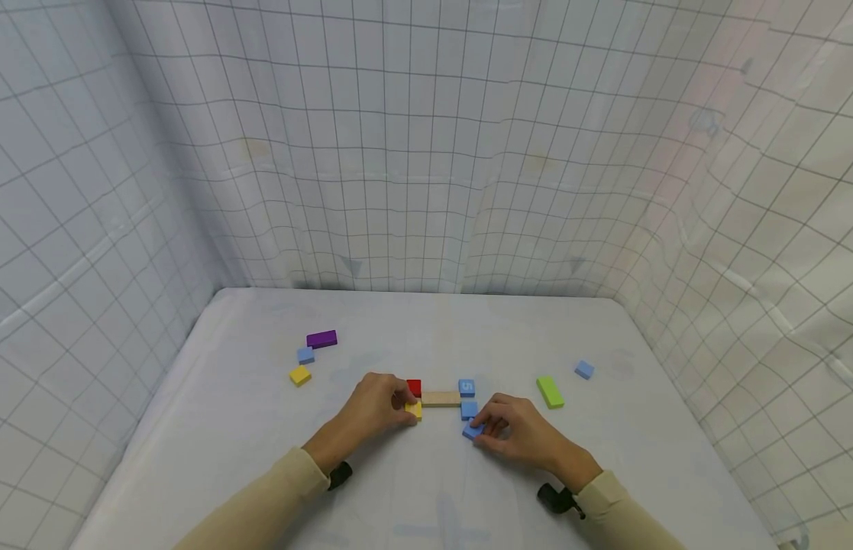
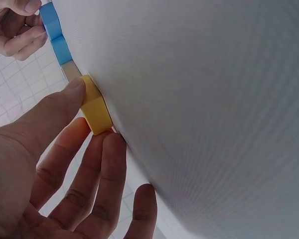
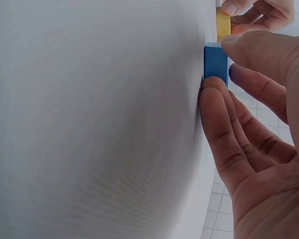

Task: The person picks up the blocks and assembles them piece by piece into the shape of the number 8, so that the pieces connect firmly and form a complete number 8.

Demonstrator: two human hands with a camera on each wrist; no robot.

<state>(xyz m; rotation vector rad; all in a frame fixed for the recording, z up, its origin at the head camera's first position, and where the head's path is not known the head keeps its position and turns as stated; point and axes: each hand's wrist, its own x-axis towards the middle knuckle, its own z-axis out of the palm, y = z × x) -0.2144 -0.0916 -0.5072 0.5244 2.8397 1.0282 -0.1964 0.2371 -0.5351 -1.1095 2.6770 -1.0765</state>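
Observation:
Between its thumb and fingers my left hand (image 1: 375, 400) pinches a yellow block (image 2: 98, 113) at the left end of a short row. A red block (image 1: 414, 386) lies right behind that yellow one. From there a flat wooden plank (image 1: 441, 399) runs across to a blue block (image 1: 469, 410). Behind this stands another blue block (image 1: 466, 386) marked with a 5. My right hand (image 1: 521, 432) pinches a third blue block (image 3: 216, 62), set at an angle at the near side of the middle blue one. Fingers partly cover both held blocks in the head view.
At the left lie a purple block (image 1: 321, 339), a small blue block (image 1: 305, 355) and a yellow block (image 1: 300, 375). To the right are a lime green block (image 1: 550, 392) and a small blue block (image 1: 584, 370). A gridded white curtain (image 1: 426, 153) encloses the white table (image 1: 261, 313).

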